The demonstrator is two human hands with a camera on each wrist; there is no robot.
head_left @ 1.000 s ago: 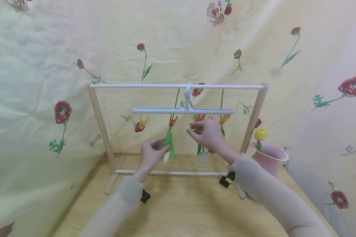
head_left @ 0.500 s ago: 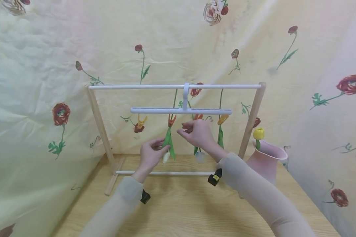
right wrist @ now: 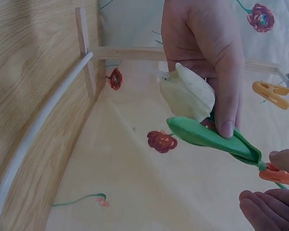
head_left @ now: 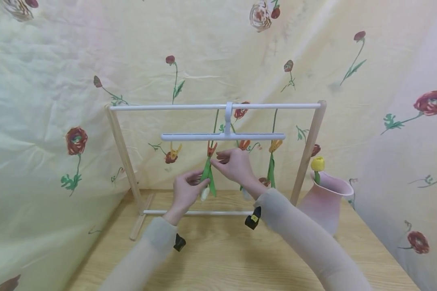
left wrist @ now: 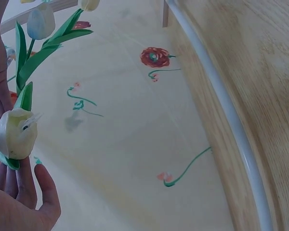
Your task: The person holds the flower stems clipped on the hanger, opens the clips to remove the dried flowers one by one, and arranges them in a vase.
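Note:
A white tulip [head_left: 204, 193] hangs head-down from an orange clothespin [head_left: 211, 149] under the white hanger [head_left: 193, 137]. My left hand [head_left: 185, 192] holds it by its green leaves just above the bloom; in the right wrist view the thumb lies against the leaf [right wrist: 202, 132] beside the flower head [right wrist: 189, 95]. My right hand [head_left: 236, 166] is beside the orange clothespin, and in the right wrist view its thumb and fingers stand apart around the clip [right wrist: 274, 174]. Whether the thumb touches the clip cannot be told.
The hanger hooks over a wooden rack's white top rail [head_left: 160, 107]. A yellow clothespin [head_left: 174, 151] hangs at the left. A pale blue tulip [head_left: 246, 194] and another flower [head_left: 271, 171] hang rightward. A pink vase [head_left: 322, 204] with a yellow tulip [head_left: 317, 164] stands right.
My right hand has moved left, from near the second orange clothespin to the one above the white tulip. The left hand stays on the tulip.

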